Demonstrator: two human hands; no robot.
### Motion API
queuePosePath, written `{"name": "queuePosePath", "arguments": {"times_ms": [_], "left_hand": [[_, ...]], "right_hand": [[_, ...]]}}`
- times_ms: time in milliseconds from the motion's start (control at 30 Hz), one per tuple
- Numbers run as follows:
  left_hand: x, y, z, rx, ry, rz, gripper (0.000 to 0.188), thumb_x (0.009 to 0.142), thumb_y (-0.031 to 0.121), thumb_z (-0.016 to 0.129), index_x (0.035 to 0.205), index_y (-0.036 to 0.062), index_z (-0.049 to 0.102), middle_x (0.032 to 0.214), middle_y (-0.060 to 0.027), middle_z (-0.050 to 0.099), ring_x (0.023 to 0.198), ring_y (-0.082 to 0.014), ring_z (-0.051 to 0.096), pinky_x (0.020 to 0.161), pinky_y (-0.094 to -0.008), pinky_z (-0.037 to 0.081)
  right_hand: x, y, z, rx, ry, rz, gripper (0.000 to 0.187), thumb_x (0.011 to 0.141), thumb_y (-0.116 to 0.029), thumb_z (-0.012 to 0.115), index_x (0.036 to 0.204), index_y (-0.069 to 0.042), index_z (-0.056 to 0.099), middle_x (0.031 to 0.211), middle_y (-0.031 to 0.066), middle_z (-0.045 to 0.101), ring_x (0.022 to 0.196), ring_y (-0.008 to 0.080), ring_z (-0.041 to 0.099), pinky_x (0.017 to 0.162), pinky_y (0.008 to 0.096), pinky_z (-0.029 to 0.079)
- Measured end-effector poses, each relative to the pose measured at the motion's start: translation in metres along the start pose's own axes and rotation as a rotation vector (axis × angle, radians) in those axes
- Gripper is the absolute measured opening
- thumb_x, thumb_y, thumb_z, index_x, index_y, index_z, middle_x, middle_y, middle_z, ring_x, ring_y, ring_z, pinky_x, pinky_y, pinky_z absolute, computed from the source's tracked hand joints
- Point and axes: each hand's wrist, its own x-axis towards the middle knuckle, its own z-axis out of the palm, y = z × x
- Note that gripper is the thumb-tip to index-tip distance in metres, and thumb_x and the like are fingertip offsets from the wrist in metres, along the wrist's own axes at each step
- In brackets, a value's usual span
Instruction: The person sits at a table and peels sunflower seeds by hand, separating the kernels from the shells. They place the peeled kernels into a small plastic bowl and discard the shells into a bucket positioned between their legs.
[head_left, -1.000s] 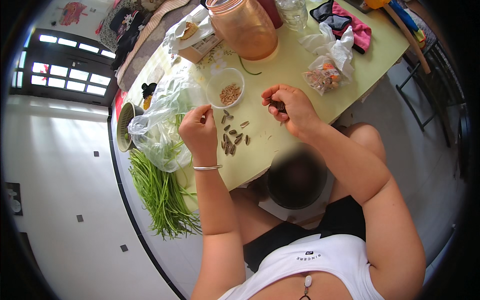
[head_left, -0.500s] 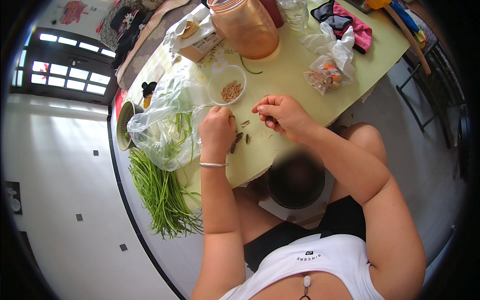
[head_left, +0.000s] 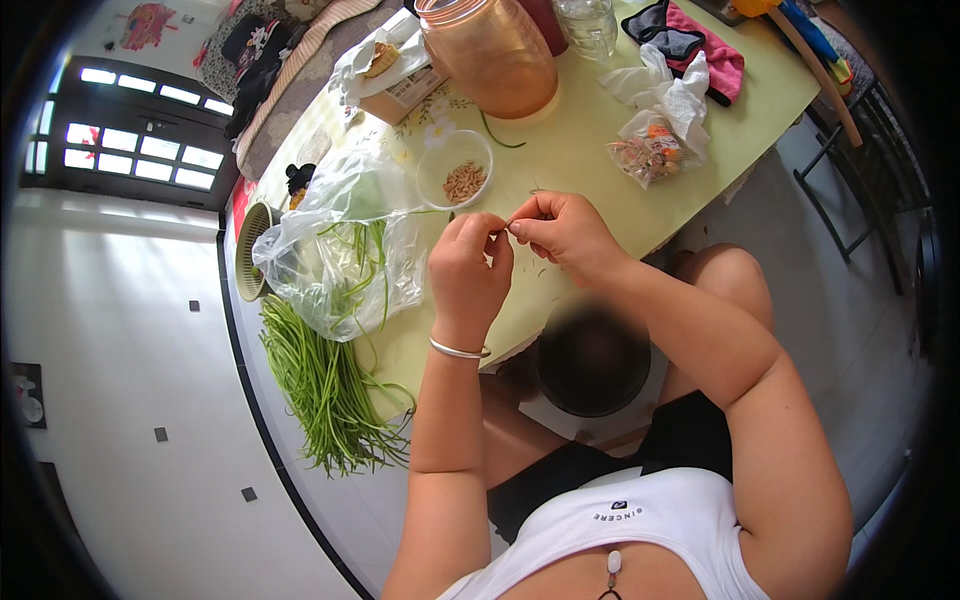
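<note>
My left hand [head_left: 468, 268] and my right hand [head_left: 568, 232] meet above the near part of the table. Thumb and forefinger of each are pinched together on a tiny dark thing between them, apparently a sunflower seed [head_left: 506, 228]. The other fingers of my right hand are curled in, and what they may hold is hidden. Just beyond my left hand stands a clear round plastic tub [head_left: 428, 172] with tan shelled kernels [head_left: 465, 183] in it. My left hand covers the spot where loose dark seeds lay.
Left of my hands lie a clear plastic bag [head_left: 340, 290] and a bunch of long green stalks [head_left: 325, 385] over the table's edge. A large amber jar [head_left: 495, 65] stands behind. A small packet [head_left: 652, 150] lies to the right; a dark bin [head_left: 593, 360] stands below the edge.
My left hand has moved right from over the loose seeds and now meets my right hand at the fingertips. My right hand has barely shifted.
</note>
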Motion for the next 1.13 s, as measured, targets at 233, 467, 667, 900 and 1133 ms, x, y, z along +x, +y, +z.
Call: {"name": "queuePosePath", "arguments": {"times_ms": [233, 467, 667, 900, 1133], "left_hand": [[-0.004, 0.005, 0.003, 0.08, 0.057, 0.095, 0.016, 0.074, -0.002, 0.069, 0.089, 0.0036, 0.071, 0.072, -0.0109, 0.064, 0.058, -0.0218, 0.061, 0.053, -0.0294, 0.048], [-0.01, 0.015, 0.008, 0.144, 0.083, 0.025, 0.015, 0.074, -0.001, 0.069, 0.088, 0.0028, 0.071, 0.068, -0.012, 0.062, 0.058, -0.0248, 0.06, 0.052, -0.0317, 0.047], [-0.014, 0.002, 0.004, -0.404, 0.073, -0.278, 0.016, 0.075, -0.005, 0.07, 0.091, -0.0012, 0.07, 0.072, -0.0108, 0.068, 0.058, -0.0152, 0.065, 0.052, -0.024, 0.05], [-0.006, -0.003, -0.006, -0.928, 0.004, -0.583, 0.013, 0.078, -0.006, 0.07, 0.09, -0.004, 0.065, 0.075, -0.0106, 0.068, 0.06, -0.0147, 0.066, 0.055, -0.0223, 0.053], [-0.004, -0.017, -0.003, -1.156, -0.062, -0.706, 0.017, 0.079, -0.007, 0.067, 0.095, -0.0027, 0.064, 0.078, -0.0136, 0.068, 0.059, -0.0191, 0.066, 0.055, -0.0254, 0.055]], "right_hand": [[0.0, 0.01, 0.008, -0.131, 0.125, -0.221, 0.012, 0.081, -0.01, 0.065, 0.081, 0.001, 0.065, 0.073, 0.0024, 0.062, 0.065, 0.0073, 0.053, 0.059, 0.0241, 0.044], [-0.004, 0.012, 0.013, -0.387, 0.19, -0.379, 0.01, 0.077, -0.009, 0.064, 0.081, 0.001, 0.064, 0.069, 0.0063, 0.062, 0.062, 0.0096, 0.053, 0.059, 0.0263, 0.045], [-0.001, -0.005, 0.005, -0.184, 0.006, -0.181, 0.01, 0.079, -0.01, 0.064, 0.078, 0.0, 0.063, 0.065, 0.0004, 0.057, 0.059, 0.007, 0.05, 0.053, 0.024, 0.042], [-0.003, -0.018, 0.001, -0.053, -0.105, -0.033, 0.01, 0.083, -0.012, 0.065, 0.08, -0.002, 0.063, 0.067, -0.0028, 0.055, 0.056, 0.0023, 0.045, 0.049, 0.0203, 0.035], [-0.003, -0.016, 0.0, -0.156, -0.05, -0.127, 0.01, 0.082, -0.012, 0.066, 0.084, -0.002, 0.066, 0.074, 0.0, 0.061, 0.068, 0.0057, 0.053, 0.062, 0.0214, 0.044]]}}
